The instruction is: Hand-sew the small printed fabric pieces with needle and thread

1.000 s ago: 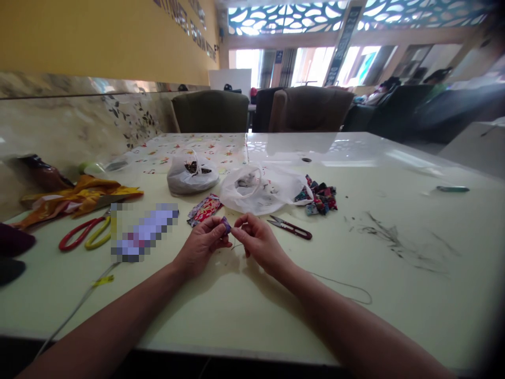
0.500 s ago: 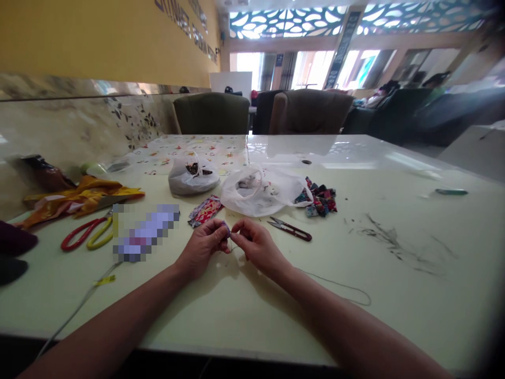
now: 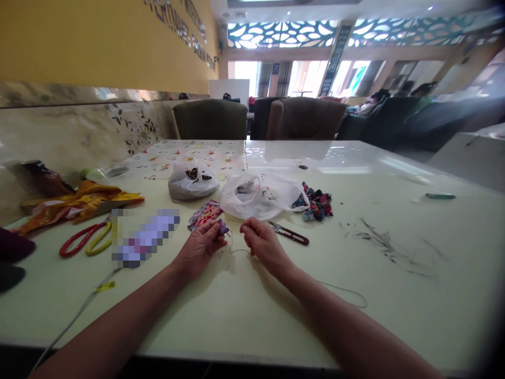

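— Two hands at work, both bare. The left hand (image 3: 201,246) has its fingers curled and pressed together, pinching a small purple fabric piece (image 3: 222,227) just above the pale, glossy table (image 3: 394,295). The right hand (image 3: 262,243) sits just beside it, thumb and forefinger closed on something too fine to make out, likely the end of the thread (image 3: 235,249).

— Where does that thread run?

— One thin strand sags between the two hands, and a thread also lies curling over the tabletop beside the right forearm, ending in a loop near the table's near edge.

— What about containers?

— Two white plastic bags, thin and crinkled. The left bag (image 3: 192,182) is bunched into a rounded heap with dark scraps showing in its mouth. The larger bag (image 3: 263,196) lies flatter and open; what is inside is pale and unclear. Touching its right side is one loose pile of multicoloured fabric bits (image 3: 316,198), small and folded.

— Cutting tools?

— Two. A small thread snipper (image 3: 289,234) with dark red handles lies just beyond the right hand. A bigger pair of scissors (image 3: 84,239), with one red loop and one yellow, lies well to the left.

— Anything else soft?

— One patterned red fabric scrap (image 3: 204,213) just beyond the left hand, and a crumpled yellow-orange cloth (image 3: 74,200) near the marbled wall. Dark thread clippings (image 3: 384,243) are scattered on the right of the table.
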A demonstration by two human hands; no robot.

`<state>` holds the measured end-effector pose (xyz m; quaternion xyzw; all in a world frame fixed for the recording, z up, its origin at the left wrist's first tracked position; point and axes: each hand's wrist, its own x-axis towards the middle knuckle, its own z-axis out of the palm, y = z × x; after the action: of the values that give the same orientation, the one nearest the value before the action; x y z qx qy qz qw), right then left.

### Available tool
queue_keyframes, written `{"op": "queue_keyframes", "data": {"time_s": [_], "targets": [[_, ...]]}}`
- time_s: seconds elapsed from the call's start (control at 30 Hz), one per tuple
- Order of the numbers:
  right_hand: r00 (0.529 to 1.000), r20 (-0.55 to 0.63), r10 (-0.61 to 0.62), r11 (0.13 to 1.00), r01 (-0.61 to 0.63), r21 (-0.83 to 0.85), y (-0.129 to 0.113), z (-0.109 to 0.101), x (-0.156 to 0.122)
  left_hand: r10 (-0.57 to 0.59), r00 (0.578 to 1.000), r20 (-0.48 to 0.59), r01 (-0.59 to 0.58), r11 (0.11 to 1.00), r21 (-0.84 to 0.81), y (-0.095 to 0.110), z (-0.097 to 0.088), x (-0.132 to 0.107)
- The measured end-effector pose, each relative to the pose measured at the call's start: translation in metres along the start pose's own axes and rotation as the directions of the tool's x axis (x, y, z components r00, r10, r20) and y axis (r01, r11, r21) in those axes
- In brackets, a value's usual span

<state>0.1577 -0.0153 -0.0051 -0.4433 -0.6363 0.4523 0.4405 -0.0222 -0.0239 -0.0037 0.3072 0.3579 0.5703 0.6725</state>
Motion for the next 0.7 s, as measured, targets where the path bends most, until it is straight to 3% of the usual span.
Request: {"op": "queue_keyframes", "data": {"time_s": [0.17, 0.27, 0.43, 0.57, 0.63, 0.7], "targets": [[0.989, -0.074, -0.128, 0.946, 0.099, -0.309, -0.001, -0.003, 0.003, -0.050, 0.998, 0.027, 0.052, 0.996, -0.076, 0.005, 0.003, -0.003], [0.982, -0.071, -0.177, 0.941, 0.148, -0.305, -0.002, -0.001, 0.002, -0.088, 0.994, 0.063, 0.093, 0.993, -0.077, 0.004, 0.001, -0.005], [0.989, 0.023, -0.147, 0.976, 0.149, -0.157, -0.005, 0.000, 0.000, -0.091, 0.982, 0.163, 0.092, 0.996, -0.003, 0.001, -0.002, -0.006], [0.994, 0.052, -0.100, 0.989, 0.105, -0.104, -0.005, -0.003, 0.003, -0.078, 0.990, 0.120, 0.070, 0.995, 0.070, 0.002, 0.001, -0.006], [0.995, 0.047, -0.089, 0.981, 0.096, -0.168, -0.007, -0.007, 0.006, -0.077, 0.992, 0.100, 0.069, 0.995, 0.077, 0.003, 0.002, -0.005], [0.995, 0.021, -0.094, 0.927, 0.095, -0.362, -0.012, -0.016, 0.009, -0.079, 0.994, 0.073, 0.074, 0.995, 0.073, 0.002, 0.002, -0.004]]}}
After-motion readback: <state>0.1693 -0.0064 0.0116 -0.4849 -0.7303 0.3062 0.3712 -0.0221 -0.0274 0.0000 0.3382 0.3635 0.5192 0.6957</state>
